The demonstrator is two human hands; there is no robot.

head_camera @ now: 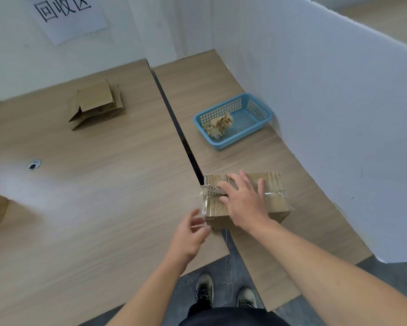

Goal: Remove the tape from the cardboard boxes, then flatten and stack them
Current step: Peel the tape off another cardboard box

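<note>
Right table (256, 161) first: cardboard box (275, 208) near front edge, long axis left-right, taped seam same way. Right hand (244, 201) flat on top, fingers spread. Left hand (190, 234) at left end, fingertips pinching loose clear tape (203, 211)

Your box (249, 198) at lower centre is matt brown cardboard, its top torn rough to the ribbed core, with glossy clear tape (271, 193) across it. The tables (103, 184) look like matt wood-grain laminate. The basket (233, 121) at centre right is shiny blue plastic mesh.
</note>
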